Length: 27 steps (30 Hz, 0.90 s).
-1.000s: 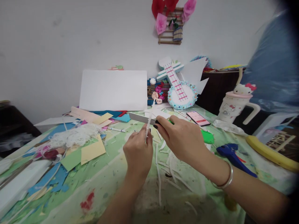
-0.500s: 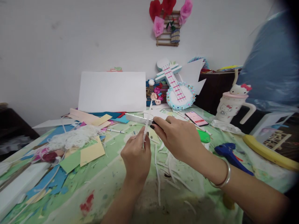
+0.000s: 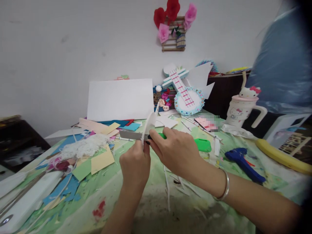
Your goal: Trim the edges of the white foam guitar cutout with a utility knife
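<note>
1. So, the white piece [image 3: 150, 123] is held up over the worktop [image 3: 151, 211], roughly mid-view. Left hand [image 3: 135, 161] pinches its lower end between thumb and fingers. Right hand [image 3: 177, 148] is wrapped around a green-handled knife [image 3: 129, 134], and the blade crosses the piece just above the left thumb. Can't tell if it's actually biting in.

2. Handling, my guess: super light, foam or thick card. It's curved, so probably bendy, and I doubt it's slippery. The narrow edge looks fragile though, so squeezing hard might crease or snap it. The lower end is a decent hold, but I'd take it a bit lower, since that blade looks awfully close to the thumb.

3. White strips [image 3: 167, 191] lie loose on the worktop below the hands. Seem harmless.

4. On the right: glue gun [image 3: 235, 155], banana [image 3: 280, 155], mug [image 3: 237, 112], phone [image 3: 201, 123]. The glue gun sits near the right forearm, so I'd watch that elbow.

5. On the left: tangled string [image 3: 84, 147] and paper scraps [image 3: 103, 161], well apart from the knife. White board [image 3: 120, 99] and craft lute [image 3: 187, 100] stand behind, probably out of the way.
</note>
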{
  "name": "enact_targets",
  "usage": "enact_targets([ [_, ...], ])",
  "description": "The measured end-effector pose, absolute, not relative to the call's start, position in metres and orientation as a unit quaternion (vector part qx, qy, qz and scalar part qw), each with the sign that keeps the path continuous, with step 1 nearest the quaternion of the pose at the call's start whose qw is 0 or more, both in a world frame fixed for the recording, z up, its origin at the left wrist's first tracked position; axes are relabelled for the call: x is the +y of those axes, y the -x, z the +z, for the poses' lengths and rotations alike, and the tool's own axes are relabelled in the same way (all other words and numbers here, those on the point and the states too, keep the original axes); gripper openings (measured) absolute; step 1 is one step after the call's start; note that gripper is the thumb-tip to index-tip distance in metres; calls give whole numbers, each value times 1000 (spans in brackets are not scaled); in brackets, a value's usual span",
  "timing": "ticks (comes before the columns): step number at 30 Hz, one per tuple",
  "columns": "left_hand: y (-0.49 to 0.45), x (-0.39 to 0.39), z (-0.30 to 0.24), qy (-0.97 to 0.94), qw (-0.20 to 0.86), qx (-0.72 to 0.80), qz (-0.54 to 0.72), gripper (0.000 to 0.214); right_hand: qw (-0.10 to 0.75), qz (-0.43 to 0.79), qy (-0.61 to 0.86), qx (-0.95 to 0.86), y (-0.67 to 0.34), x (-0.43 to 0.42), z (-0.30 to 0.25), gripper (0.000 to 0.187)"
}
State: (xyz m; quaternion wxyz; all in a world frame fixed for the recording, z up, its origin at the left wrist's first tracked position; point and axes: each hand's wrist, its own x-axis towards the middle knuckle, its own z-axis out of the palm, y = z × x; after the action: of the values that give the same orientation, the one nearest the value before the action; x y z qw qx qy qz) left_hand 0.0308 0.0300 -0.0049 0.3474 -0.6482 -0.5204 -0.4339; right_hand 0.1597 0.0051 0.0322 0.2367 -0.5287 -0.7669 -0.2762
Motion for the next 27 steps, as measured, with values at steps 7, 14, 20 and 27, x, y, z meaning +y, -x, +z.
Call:
enact_targets([
  [7, -30, 28, -12, 635, 366, -507, -453, 37, 238, -266, 528, -771, -156, 2, 35, 32],
  [14, -32, 27, -13, 616, 321, -555, -458, 40, 225, -249, 527, -781, -155, 1, 39, 33],
  [20, -31, 27, -12, 613, 298, -570, -459, 38, 209, -239, 538, -781, -160, 1, 41, 35],
  [27, -27, 26, -12, 631, 318, -541, -455, 38, 195, -228, 552, -778, -164, 0, 43, 36],
])
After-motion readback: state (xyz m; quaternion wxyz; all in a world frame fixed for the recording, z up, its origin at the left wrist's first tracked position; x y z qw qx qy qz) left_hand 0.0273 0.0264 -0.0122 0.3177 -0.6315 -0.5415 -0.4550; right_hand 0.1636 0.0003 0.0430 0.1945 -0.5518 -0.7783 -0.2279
